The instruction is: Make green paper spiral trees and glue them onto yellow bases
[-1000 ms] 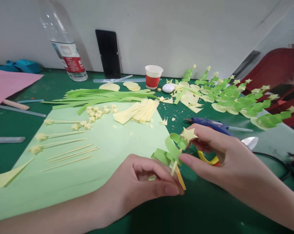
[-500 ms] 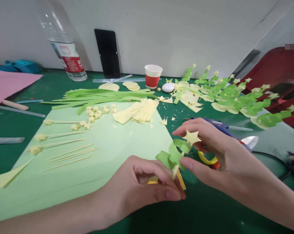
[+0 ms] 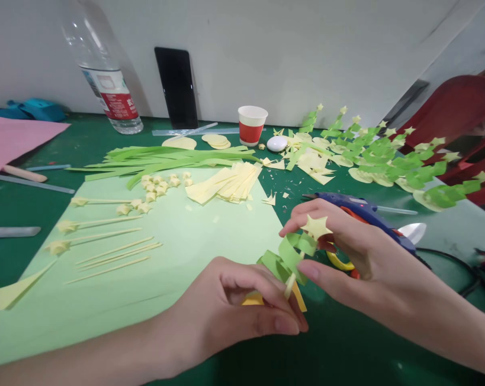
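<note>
My left hand [image 3: 242, 308] pinches the lower end of a paper star stick [image 3: 316, 227] between thumb and fingers. A pale yellow star tops the stick, and a green paper strip [image 3: 288, 251] curls loosely round its stem. Orange-yellow paper shows beneath my left fingers, its shape mostly hidden. My right hand [image 3: 347, 252] is curved round the upper part of the stick, thumb and fingers apart. Its thumb tip is at the green curl; whether it presses on it I cannot tell. Behind my right hand lies a blue glue gun [image 3: 360, 209], partly covered, beside yellow-and-orange handles [image 3: 341, 262].
Light green paper [image 3: 178, 257] carries star-tipped sticks [image 3: 101, 223], bare sticks [image 3: 117, 252], folded stars [image 3: 156, 187] and yellow strips [image 3: 226, 184]. Green strips [image 3: 165, 158] lie behind. A paper cup [image 3: 252, 128], phone [image 3: 177, 88] and bottle [image 3: 113, 96] stand at the wall. Several star stands [image 3: 411, 161] are at right.
My right hand's fingers have shifted slightly left and down, uncovering more of the glue gun. My left hand and the star stick have hardly moved.
</note>
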Tool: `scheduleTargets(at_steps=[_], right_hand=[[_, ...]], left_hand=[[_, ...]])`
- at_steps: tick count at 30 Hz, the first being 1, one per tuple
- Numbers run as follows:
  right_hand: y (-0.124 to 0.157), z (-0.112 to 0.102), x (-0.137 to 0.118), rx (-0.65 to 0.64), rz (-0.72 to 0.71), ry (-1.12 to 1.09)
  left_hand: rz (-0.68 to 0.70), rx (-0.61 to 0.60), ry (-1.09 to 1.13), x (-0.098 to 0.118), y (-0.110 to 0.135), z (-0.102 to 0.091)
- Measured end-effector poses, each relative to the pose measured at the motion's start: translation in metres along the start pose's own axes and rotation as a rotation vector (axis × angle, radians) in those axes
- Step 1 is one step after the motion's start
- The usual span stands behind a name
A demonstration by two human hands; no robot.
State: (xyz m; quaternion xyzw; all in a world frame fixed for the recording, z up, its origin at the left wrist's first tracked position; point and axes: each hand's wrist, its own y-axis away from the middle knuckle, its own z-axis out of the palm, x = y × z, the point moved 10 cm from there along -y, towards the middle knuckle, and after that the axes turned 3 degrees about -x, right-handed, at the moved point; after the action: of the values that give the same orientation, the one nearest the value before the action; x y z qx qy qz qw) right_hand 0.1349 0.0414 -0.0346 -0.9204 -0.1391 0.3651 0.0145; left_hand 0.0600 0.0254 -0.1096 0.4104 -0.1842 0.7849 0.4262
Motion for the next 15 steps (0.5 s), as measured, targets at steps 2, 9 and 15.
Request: scheduleTargets(at_steps=[2, 9, 15], right_hand=[[0.0001, -0.0011, 0.0016, 0.005, 0.017, -0.01], [-0.0045, 0.003, 0.0024, -0.007, 0.05, -0.064], [-0.0026, 0.0023, 0.0039, 0.004, 0.073, -0.035]], left_hand=[[0.001, 0.0, -0.011, 0.0002, 0.0003, 0.0001], [-0.014, 0.004, -0.023, -0.0002, 0.002, 0.001], [-0.016, 0.002, -0.023, -0.0016, 0.001, 0.0]])
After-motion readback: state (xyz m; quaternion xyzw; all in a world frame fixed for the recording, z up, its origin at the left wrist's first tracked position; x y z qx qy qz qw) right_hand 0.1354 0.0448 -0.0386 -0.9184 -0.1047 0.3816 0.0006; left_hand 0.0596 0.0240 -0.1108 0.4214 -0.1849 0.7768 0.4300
